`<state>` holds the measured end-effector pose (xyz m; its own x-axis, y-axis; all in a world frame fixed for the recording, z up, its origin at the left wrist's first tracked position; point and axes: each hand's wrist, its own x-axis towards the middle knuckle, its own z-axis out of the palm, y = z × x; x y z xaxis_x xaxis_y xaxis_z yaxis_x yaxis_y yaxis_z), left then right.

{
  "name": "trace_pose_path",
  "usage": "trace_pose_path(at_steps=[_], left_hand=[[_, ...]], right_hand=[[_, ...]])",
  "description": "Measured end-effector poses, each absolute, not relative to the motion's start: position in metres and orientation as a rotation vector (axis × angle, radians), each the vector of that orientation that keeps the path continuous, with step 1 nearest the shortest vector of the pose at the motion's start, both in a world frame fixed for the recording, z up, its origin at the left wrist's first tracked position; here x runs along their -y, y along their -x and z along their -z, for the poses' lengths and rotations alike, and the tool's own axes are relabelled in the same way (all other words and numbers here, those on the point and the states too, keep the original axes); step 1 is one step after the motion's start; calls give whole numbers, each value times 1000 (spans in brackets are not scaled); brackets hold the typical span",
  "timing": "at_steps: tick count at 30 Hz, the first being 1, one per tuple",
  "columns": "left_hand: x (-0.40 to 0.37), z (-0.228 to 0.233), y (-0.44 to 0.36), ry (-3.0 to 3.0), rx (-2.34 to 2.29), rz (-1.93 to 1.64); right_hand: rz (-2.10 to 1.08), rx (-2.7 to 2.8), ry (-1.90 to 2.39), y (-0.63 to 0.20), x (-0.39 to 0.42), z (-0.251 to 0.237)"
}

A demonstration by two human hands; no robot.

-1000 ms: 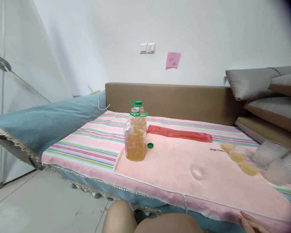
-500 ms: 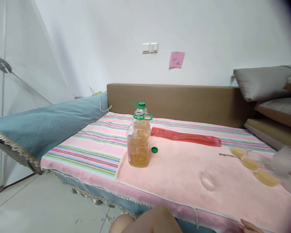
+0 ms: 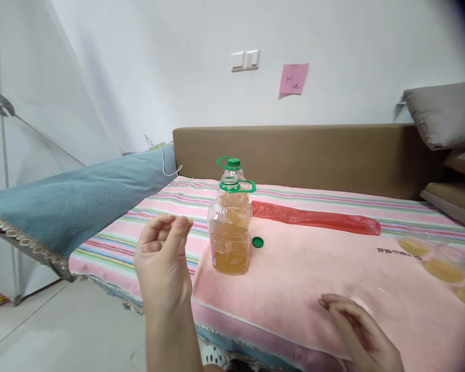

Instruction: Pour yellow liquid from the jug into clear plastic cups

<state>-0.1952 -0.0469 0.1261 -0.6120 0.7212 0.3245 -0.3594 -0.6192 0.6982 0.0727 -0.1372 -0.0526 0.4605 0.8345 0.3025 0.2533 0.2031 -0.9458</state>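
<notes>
- The left hand (image 3: 163, 263) is raised in the air, the fingers (image 3: 166, 230) curled loosely and narrow, and they hold nothing that I can see.
- The open bottle (image 3: 231, 230) stands upright just to the right of these fingers and a little further from the person, not touching them. It is about half full with an amber liquid.
- Its green cap (image 3: 258, 242) is already off and lies on the pink towel (image 3: 294, 268), just beside the bottle foot on the side away from the left fingers.
- A second bottle (image 3: 233, 166) stands directly behind the first one, and its green cap is on.
- The right hand (image 3: 358, 328) rests low at the near edge of the bed (image 3: 139, 227), fingers bent and relaxed, empty. Just beyond its fingertips, something clear like a small cup seems to stand on the towel, but it is too faint to be sure.
- Well to the right of the right fingers, three small clear cups (image 3: 442, 268) already have amber liquid inside. So I judge that some pouring is done, while the bottle is not yet closed and no hand holds it.
- A red plastic bag (image 3: 318, 219) lies flat behind the bottles.
- Writing: the pink note (image 3: 293, 79) on the wall shows "301" and a second line I cannot read. The towel has a dark printed word (image 3: 391, 251), upside down from here and too small to read. The label on the bottle is turned away.
</notes>
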Motion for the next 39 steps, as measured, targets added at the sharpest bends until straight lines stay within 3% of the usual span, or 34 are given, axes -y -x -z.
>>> trace_pose_path(at_steps=[7, 13, 29, 35, 39], left_hand=[[0, -53, 207, -579, -1018, -2116], [-5, -41, 210, -466, -1083, -2061], [3, -53, 214, -141, -868, -1934], [16, -56, 221, -107, -375, -1744], [19, -57, 223, -122, -289, -1757]], right_hand=[[-761, 1398, 1147, -17, 23, 4], [-1031, 1506, 893, 20, -38, 8], [-893, 1343, 713, 52, -50, 13], [-774, 1287, 735, 57, -38, 17], [-795, 1265, 749, 56, -33, 15]])
